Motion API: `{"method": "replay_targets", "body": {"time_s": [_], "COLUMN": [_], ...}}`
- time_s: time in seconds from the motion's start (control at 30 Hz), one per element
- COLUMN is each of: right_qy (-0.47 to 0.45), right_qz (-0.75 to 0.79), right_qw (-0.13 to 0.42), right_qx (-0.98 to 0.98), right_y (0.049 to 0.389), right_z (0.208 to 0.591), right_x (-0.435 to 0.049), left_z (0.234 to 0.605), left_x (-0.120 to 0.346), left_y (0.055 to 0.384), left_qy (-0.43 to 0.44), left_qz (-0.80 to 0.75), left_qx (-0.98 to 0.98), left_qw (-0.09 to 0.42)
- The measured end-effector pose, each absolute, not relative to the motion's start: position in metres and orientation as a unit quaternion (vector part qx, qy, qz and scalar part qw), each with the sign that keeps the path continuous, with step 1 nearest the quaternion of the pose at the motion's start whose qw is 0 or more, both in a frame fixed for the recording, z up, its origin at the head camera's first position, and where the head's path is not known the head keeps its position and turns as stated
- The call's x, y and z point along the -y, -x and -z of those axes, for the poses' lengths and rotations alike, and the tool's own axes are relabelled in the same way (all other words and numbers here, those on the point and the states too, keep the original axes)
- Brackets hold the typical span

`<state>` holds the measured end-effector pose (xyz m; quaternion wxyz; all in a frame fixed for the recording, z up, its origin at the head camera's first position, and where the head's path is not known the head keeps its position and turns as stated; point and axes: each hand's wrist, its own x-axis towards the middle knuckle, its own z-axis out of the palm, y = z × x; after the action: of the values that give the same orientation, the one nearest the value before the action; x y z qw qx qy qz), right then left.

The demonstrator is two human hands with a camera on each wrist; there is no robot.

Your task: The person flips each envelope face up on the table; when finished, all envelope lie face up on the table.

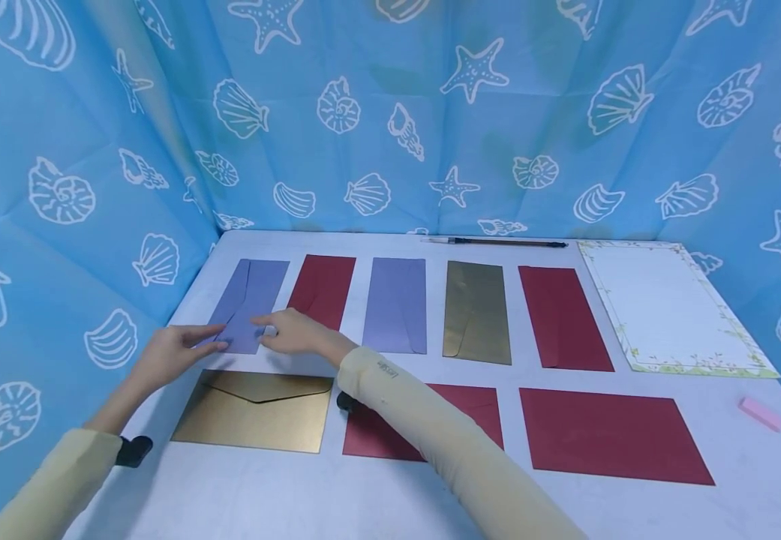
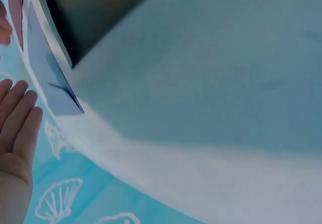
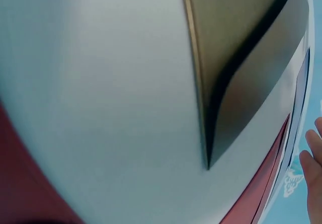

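A purple envelope [image 1: 250, 300] lies at the far left of the back row, flap line along its left side. My left hand [image 1: 170, 358] reaches to its lower left edge, fingertips over it. In the left wrist view the left hand's fingers [image 2: 22, 133] look straight. From the other side my right hand [image 1: 298, 332] comes in, index finger extended toward the purple envelope's lower right edge. It overlaps the lower part of a red envelope [image 1: 325, 289]. Nearer the front lies a gold envelope [image 1: 255, 424] with a pointed flap, below both hands.
Rightward along the back row are another purple envelope [image 1: 395, 304], a gold one [image 1: 476, 311] and a red one [image 1: 566, 319]. Two red envelopes lie in front, one partly under the right sleeve [image 1: 431, 420]. A brush [image 1: 508, 242], bordered paper [image 1: 674, 307] and pink eraser [image 1: 761, 414] lie farther out.
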<state>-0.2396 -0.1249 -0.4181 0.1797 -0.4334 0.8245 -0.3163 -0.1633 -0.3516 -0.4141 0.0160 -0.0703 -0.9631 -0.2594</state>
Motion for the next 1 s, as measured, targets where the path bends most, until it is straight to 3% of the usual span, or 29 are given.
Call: {"method": "replay_targets", "body": {"time_s": [0.43,1.0], "right_qy": [0.491,0.490], "right_qz": [0.236,0.222], "right_qw": [0.185,0.182], "right_qx": [-0.818,-0.823], "right_y": [0.222,0.229], "right_z": [0.426,0.428], "right_x": [0.132,0.132], "left_z": [0.421,0.419], "left_x": [0.353,0.350], "left_y": [0.160,0.167], "left_qy": [0.048,0.064], "left_qz": [0.260,0.238], "left_qx": [0.963,0.968], "left_qw": [-0.053,-0.052]}}
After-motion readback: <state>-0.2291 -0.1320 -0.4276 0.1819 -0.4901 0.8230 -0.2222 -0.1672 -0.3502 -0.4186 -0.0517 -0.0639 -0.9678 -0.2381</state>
